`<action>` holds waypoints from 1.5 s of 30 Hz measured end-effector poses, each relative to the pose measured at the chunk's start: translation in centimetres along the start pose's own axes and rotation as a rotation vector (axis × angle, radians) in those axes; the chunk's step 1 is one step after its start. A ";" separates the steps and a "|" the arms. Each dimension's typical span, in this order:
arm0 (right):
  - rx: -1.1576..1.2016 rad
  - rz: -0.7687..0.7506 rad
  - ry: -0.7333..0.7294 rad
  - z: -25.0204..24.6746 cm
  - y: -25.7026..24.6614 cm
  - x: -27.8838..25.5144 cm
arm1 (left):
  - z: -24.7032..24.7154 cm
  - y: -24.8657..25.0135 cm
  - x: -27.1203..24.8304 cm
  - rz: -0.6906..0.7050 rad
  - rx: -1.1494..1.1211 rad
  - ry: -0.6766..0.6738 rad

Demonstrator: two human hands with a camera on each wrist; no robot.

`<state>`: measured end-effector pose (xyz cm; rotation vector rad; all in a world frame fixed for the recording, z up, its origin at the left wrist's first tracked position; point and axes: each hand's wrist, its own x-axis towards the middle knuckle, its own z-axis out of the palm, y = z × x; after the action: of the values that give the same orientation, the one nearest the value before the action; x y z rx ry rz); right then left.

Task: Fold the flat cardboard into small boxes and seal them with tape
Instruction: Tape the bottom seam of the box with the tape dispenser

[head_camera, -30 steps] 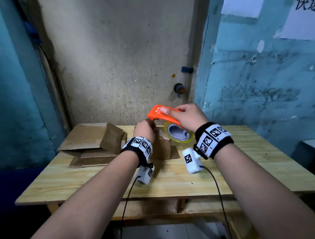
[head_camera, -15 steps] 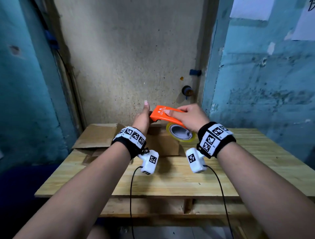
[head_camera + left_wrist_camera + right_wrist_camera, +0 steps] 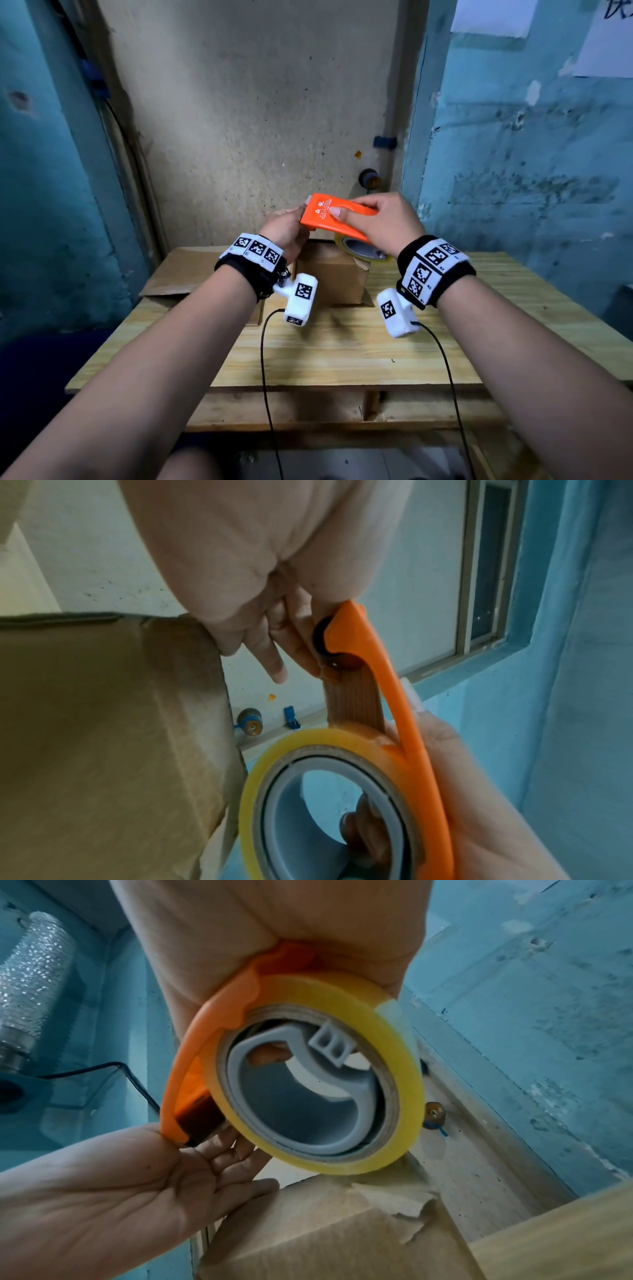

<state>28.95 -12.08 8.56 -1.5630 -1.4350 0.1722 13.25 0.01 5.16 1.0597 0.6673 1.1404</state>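
Gripped in the right hand (image 3: 383, 219), the orange tape dispenser (image 3: 337, 217) hangs above the folded box (image 3: 330, 279); the left hand (image 3: 286, 229), raised flat 0.5 s ago, now reaches its front end. Left wrist: fingers (image 3: 301, 653) pinch the tape end (image 3: 352, 704). Right wrist: roll (image 3: 308, 1074) sits over the box's flaps, so sealing looks imminent.

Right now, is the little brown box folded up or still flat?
Folded up. The small cardboard box stands on the wooden table with upright sides and a closed top; flat cardboard lies beside it.
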 end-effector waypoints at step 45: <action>-0.152 -0.059 0.109 -4.0 4.2 -2.4 | -7.6 4.5 -0.2 0.232 0.223 0.345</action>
<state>33.75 -15.54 6.49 -1.6241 -1.4337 -0.0581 4.84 2.53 6.32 1.1613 0.9790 1.4957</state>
